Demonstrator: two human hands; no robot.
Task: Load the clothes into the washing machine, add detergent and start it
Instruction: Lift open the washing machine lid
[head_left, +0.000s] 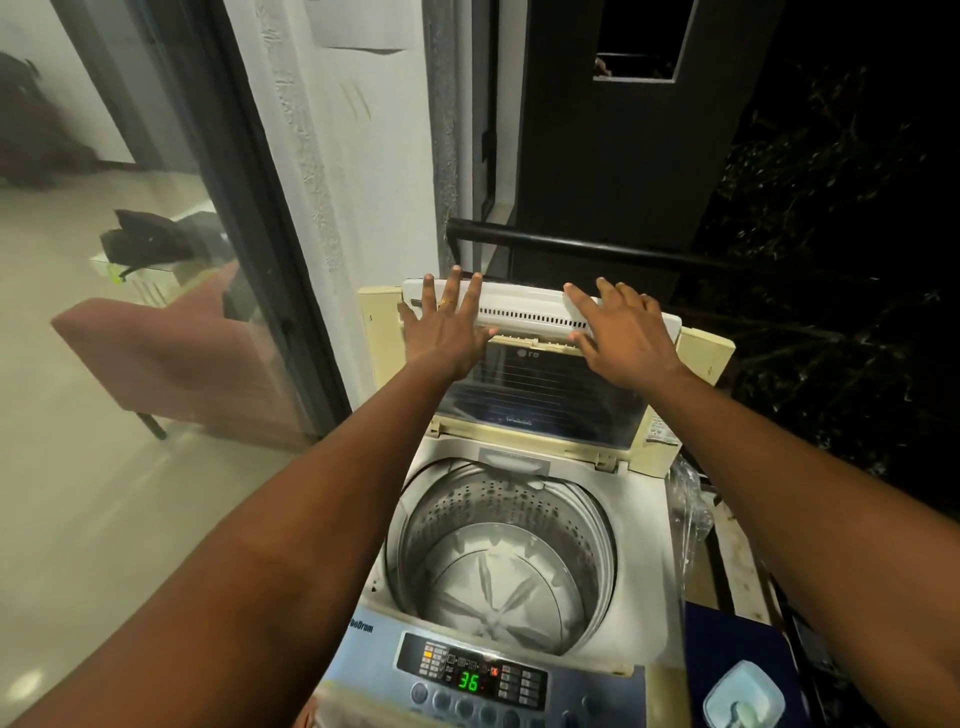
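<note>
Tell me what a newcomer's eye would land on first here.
Both hands, the left hand and the right hand, lie spread flat on the folded-up lid at the back of the washing machine. Below them the steel drum gapes empty, with no clothes inside. On the near control panel, a green 36 glows.

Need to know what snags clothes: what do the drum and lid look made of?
Drum: looks like stainless steel, a dull grey sheen with rows of punched holes. Its floor plate looks like grey plastic with moulded vanes.
Lid: dark tinted see-through panel, glass or plastic, in a yellowed cream plastic frame, folded open under both hands.
</note>
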